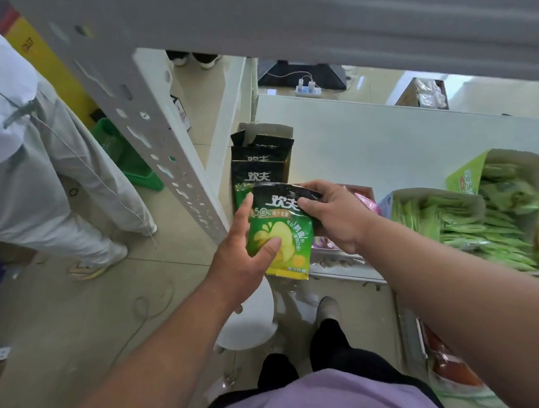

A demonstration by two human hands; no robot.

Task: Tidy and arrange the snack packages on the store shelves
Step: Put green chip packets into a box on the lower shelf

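White store shelf (384, 146) behind hands, tiled floor below

Green-black chip packet (281, 231) held between both hands in front of shelf edge — long axis running away from person, black top end pointing to shelf

Left hand (243, 259) grips lower left side, thumb on front; right hand (335, 215) pinches top right corner

Row of matching packets (261, 166) stands just beyond hands, slightly left — left hand nearer; likely slot is front of row

Open boxes of green sachets (471, 223) right of right hand

Both hands hold green-black snack packet (281, 231) above shelf (384, 146) edge: left hand (243, 259) grips lower side, right hand (335, 218) pinches top. Matching packets (259, 169) stand in open box behind.
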